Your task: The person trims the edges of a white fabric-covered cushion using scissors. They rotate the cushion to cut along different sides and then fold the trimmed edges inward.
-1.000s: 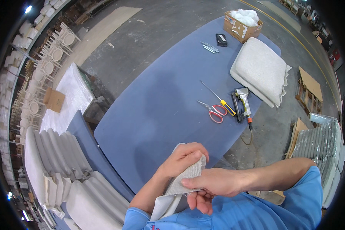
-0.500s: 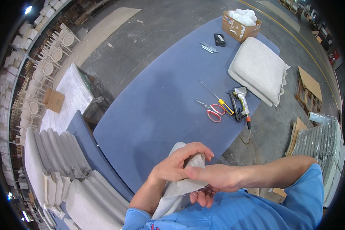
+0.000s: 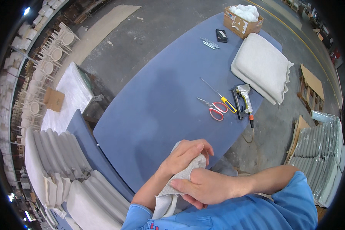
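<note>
A piece of light grey woven fabric [image 3: 167,189], apparently an upholstery cover, is bunched up close to my body at the near edge of the table. My left hand [image 3: 184,155] curls over its upper end, fingers bent around the far side. Lower down, my right hand [image 3: 207,186] grips the same fabric with the thumb on top and the other fingers folded beneath. Whatever lies inside the folds is hidden by the hands. Beyond them on the table are red-handled scissors [image 3: 217,111], a yellow-handled screwdriver [image 3: 229,104] and a staple gun [image 3: 243,100] with a hose.
The blue-covered table [image 3: 153,99] bears stacked grey cushions [image 3: 261,61], a carton of white stuffing [image 3: 241,27], a black box [image 3: 221,35] and metal rods [image 3: 209,43]. More padded seat panels [image 3: 97,195] stand at left; wrapped panels [image 3: 314,153] stand at right.
My right hand has turned over and closed on the fabric, thumb now lying along it. My left fingers curl further around the upper end. The view has shifted slightly.
</note>
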Available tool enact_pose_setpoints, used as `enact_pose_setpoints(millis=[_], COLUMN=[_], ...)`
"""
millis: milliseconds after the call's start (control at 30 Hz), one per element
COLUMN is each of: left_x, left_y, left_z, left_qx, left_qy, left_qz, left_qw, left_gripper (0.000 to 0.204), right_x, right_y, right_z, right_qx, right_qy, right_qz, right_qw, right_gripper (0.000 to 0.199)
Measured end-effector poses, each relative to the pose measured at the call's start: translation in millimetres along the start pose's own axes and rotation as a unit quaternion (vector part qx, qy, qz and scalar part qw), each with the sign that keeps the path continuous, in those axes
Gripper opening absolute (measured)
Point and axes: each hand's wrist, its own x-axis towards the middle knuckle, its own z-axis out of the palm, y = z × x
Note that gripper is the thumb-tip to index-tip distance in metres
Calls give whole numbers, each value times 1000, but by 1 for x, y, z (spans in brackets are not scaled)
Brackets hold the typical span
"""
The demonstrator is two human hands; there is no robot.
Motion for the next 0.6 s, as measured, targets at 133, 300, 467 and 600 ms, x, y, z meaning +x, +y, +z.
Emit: enact_pose_setpoints(millis=[133,300,467,600], left_x=[-4,-7,-8,-7], left_y=[-2,5,4,8], left_z=[3,-2,-5,-6], left_qx=[5,36,41,67], left_qy=[7,10,14,12], left_qz=[31,90,87,104], left_qw=[999,995,995,992], left_gripper=[55,53,53,55], right_x=[1,4,12,24], right_y=[-9,-10,10,24], right_z=[3,9,11,21], right_qx=[-14,-60,-83,-102], right_qy=[14,31,53,117], right_qz=[8,-28,-132,-245], right_qw=[1000,997,986,957], right_gripper=[72,75,72,68])
